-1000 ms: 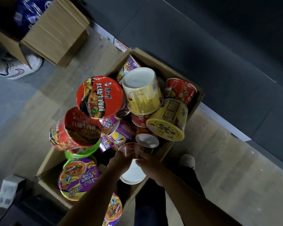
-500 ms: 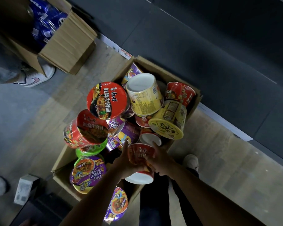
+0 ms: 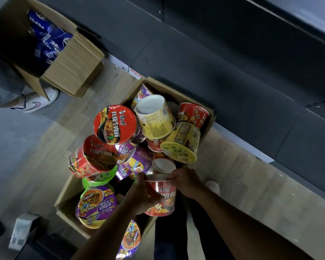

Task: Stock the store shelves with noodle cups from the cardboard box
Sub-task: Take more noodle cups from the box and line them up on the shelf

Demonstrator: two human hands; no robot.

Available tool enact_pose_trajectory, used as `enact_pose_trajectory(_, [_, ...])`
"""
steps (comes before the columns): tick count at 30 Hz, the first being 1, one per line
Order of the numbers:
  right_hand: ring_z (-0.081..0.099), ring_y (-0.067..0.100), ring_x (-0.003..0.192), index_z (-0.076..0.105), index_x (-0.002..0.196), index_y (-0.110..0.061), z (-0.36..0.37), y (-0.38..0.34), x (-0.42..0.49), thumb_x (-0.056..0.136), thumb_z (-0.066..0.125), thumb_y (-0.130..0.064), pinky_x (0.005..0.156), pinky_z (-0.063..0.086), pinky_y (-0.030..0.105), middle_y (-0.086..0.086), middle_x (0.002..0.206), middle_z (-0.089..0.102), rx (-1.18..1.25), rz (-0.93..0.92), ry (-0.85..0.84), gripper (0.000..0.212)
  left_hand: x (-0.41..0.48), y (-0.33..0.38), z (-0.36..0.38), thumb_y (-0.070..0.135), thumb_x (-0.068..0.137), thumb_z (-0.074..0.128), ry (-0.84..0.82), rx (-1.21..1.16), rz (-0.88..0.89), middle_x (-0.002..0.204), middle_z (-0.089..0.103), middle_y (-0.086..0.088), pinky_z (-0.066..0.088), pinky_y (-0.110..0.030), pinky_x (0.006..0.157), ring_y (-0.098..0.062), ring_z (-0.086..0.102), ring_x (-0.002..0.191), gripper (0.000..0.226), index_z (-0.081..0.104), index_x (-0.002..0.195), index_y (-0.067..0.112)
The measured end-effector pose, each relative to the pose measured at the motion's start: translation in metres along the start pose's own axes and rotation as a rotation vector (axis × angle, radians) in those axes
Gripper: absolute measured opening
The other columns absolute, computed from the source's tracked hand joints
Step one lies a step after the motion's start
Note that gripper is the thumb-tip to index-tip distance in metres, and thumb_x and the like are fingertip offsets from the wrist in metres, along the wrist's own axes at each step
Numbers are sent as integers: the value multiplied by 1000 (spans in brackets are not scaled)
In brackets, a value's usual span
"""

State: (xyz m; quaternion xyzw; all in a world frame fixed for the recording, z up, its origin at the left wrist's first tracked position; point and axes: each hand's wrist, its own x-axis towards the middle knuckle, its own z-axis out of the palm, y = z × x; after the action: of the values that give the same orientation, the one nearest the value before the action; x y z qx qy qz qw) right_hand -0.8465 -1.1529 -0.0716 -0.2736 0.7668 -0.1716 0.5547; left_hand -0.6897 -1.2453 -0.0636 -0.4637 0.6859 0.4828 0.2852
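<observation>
Farthest left, a second cardboard box [image 3: 71, 72] of blue packs stands by someone's white shoe [image 3: 36, 104], and a small white carton [image 3: 21, 229] lies on the floor nearer the camera. None of these belong to the job.

The noodle cardboard box [image 3: 208, 126] sits on the floor in the middle, against the foot of the dark store shelves [image 3: 233, 62]. It is heaped above its rim. A purple cup [image 3: 97, 205] and a green-rimmed cup [image 3: 98, 180] lie at its left end. A red-lidded cup [image 3: 114, 124] rides on top, and a yellow cup [image 3: 154, 117] lies base up toward the far right corner. Another purple cup [image 3: 129, 239] lies at the box's near edge, partly behind the left forearm. No cup shows on the stretch of shelving in view, so the stocking looks barely begun, with nearly the whole load left to move.

The step in hand seems to be the lift-out. The red noodle cup [image 3: 163, 196] is held between both hands over the box's near right edge, just above the heap.

The left hand [image 3: 141, 196] wraps the cup's left wall with its fingers curled round it. The right hand [image 3: 186, 182] clasps the cup's upper right side near the rim. Both forearms reach in from the bottom edge of the view and converge on the cup.
</observation>
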Motion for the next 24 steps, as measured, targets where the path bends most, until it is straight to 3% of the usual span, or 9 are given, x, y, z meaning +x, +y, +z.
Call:
enact_pose_trajectory(3, [65,17,94,73,100,-9,-11,-10,-14,83,70,-23,67,37,18,9,99,72,-17,-38,40,23,-1,14,-2,43,77,73,55,-42,-23,93,62,8,47,-21,62,-7,60,80,60,30,114,22])
enact_pose_trajectory(5, [64,12,97,73,104,-12,-20,-17,-25,84,68,-21,67,37,13,7,103,72,5,-57,50,22,-5,24,-6,50,73,72,89,-14,-1,109,61,2,49,-24,69,-13,63,91,64,36,120,26])
enact_pose_trajectory(8, [53,-12,93,72,110,-19,-39,-29,-42,87,64,-12,69,34,-3,-10,107,68,42,-104,52,25,-13,39,-15,56,69,72,149,120,94,143,34,-13,49,-29,80,-28,59,110,72,42,129,28])
enact_pose_trajectory(10, [54,-11,97,70,112,-25,-52,-37,-51,87,63,-13,74,36,-3,-11,112,67,22,-102,63,28,-23,52,-23,53,73,72,151,162,184,157,11,-11,49,-28,83,-25,60,113,69,45,132,29])
enact_pose_trajectory(11, [55,-6,98,71,112,-24,-58,-41,-56,87,64,-16,74,38,0,-8,113,68,3,-95,72,27,-29,60,-27,52,75,71,157,168,220,158,10,-6,50,-27,84,-22,60,113,67,46,133,31])
enact_pose_trajectory(15, [65,12,95,71,104,-20,-77,-60,-76,85,64,-31,85,53,34,0,101,72,-65,-48,118,23,-50,93,-46,47,77,71,144,176,294,139,45,7,51,-23,83,-8,63,101,59,54,129,24])
enact_pose_trajectory(19, [63,11,93,71,100,-17,-102,-82,-99,89,61,-28,83,51,29,0,99,70,-110,-73,138,19,-65,124,-66,51,73,64,151,240,337,116,62,11,45,-18,75,-11,63,101,48,63,115,28])
enact_pose_trajectory(21, [63,10,91,71,98,-17,-116,-92,-109,89,61,-28,83,51,28,-1,98,70,-103,-79,166,17,-74,140,-76,41,78,68,150,231,365,105,64,17,42,-12,71,-6,63,101,34,63,112,39])
enact_pose_trajectory(24, [61,8,91,71,98,-20,-136,-107,-126,90,60,-29,84,51,28,-4,98,69,-76,-72,192,16,-84,162,-91,38,79,67,114,217,417,104,69,19,47,-10,72,5,62,91,38,60,115,49])
